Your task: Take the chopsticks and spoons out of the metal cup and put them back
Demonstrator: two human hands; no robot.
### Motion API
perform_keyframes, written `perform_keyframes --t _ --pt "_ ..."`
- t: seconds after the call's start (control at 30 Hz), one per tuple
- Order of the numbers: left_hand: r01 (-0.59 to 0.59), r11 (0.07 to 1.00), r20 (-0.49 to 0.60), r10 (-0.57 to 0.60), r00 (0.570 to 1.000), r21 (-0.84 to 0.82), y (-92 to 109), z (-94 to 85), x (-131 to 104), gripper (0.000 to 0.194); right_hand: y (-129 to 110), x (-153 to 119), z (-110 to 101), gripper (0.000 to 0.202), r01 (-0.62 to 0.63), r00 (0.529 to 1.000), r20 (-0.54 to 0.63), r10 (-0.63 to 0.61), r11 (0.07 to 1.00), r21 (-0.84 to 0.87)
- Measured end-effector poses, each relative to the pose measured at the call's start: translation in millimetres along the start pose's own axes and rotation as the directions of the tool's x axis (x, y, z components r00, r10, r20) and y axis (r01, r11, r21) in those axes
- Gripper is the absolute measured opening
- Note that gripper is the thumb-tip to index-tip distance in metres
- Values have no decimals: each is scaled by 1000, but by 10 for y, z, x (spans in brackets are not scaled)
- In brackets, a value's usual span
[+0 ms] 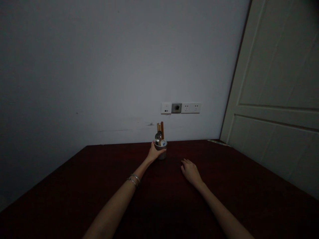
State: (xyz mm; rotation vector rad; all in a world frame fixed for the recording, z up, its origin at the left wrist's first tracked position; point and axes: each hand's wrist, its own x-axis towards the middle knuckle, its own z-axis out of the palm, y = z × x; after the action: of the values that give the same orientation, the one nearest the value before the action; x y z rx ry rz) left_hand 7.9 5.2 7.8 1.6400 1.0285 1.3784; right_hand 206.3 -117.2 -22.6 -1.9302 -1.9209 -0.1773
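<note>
My left hand (154, 153) is wrapped around the side of a grey cup (162, 155) that stands upright on the dark red table (164, 186). Wooden chopsticks (162, 129) rise from the cup, with a shiny metal spoon (158, 136) in front of them. Beside the spoon, a white piece with a blue mark (163, 143), perhaps a ceramic spoon, shows at the rim. To the right of the cup, my right hand (191, 171) rests palm down on the tabletop, its fingers loosely stretched and holding nothing.
Behind the table is a pale wall (119, 73) with a row of sockets and switches (181, 108) just above the cup. A light panelled door (276, 99) stands along the right side. A thin pale strip (219, 142) lies at the table's far right edge.
</note>
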Motion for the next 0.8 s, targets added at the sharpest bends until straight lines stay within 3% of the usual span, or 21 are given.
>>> perform_keyframes --t 0.47,0.8 --pt "-59 997 -8 59 998 -46 7 82 -29 65 -4 9 16 40 -32 999 21 32 999 6" --pt "-46 999 -62 46 997 -12 104 126 -81 60 -8 9 -1 41 -24 999 24 24 999 -23"
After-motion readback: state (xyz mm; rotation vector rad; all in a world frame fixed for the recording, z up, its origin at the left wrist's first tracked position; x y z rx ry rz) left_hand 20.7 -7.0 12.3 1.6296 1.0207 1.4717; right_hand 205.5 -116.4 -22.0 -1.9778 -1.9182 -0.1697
